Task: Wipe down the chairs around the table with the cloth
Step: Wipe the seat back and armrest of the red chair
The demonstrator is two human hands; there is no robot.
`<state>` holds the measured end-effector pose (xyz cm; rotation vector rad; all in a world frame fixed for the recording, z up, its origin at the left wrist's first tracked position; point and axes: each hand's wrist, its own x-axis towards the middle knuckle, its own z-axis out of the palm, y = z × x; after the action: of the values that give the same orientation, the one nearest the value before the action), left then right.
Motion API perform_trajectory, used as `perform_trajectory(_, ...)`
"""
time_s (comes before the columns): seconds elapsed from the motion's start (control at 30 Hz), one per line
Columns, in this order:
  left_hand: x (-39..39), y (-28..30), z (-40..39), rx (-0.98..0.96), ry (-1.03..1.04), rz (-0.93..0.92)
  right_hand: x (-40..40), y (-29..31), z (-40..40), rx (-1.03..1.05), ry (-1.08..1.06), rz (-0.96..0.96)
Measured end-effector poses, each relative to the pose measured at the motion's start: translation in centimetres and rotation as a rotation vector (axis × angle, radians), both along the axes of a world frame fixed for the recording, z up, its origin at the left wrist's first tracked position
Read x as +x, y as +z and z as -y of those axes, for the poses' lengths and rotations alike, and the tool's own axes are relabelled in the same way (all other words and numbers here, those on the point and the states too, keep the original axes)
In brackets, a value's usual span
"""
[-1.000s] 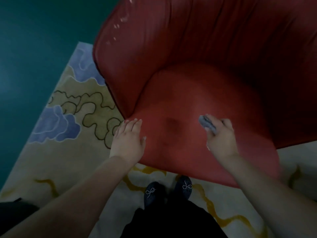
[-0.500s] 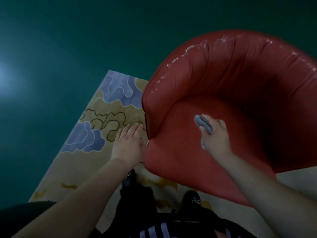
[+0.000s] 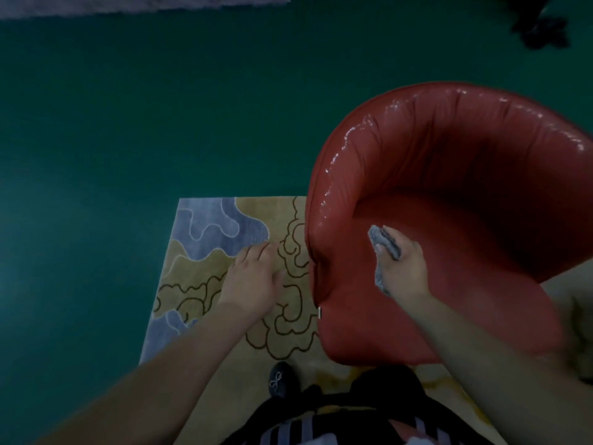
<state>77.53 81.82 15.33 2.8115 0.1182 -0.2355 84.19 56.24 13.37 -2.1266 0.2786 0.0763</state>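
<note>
A red glossy tub chair (image 3: 449,175) fills the right half of the view, its curved back rising behind a red seat. My right hand (image 3: 405,271) hovers over the seat's left part and grips a small grey cloth (image 3: 385,242), which sticks out past the fingers and below the palm. My left hand (image 3: 255,277) hangs over the rug to the left of the chair's arm, fingers straight, holding nothing and not touching the chair.
A patterned rug (image 3: 208,252) in tan and lilac with dark outlines lies under the chair on a dark green floor (image 3: 128,123). My dark shoe (image 3: 282,380) stands by the chair's front. A pale rug edge (image 3: 144,4) runs along the top left.
The view has swung left and back, so the chair now sits further right. My left hand has come off the seat's front edge and hangs over the rug. The right hand keeps the cloth.
</note>
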Motion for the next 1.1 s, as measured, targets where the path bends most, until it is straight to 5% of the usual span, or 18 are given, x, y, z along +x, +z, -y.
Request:
perform_trajectory(0.6, 12.8, 0.4, -1.9, -0.144, -0.084, -0.069, 4.4, 0.9, -2.8, 0.074, -0.073, -0.032)
perform_trajectory(1.1, 26.2, -6.0, -3.8, -0.261, -0.637, -0.295, 8.3, -2.6, -10.6, 0.109, -0.53, -0.099)
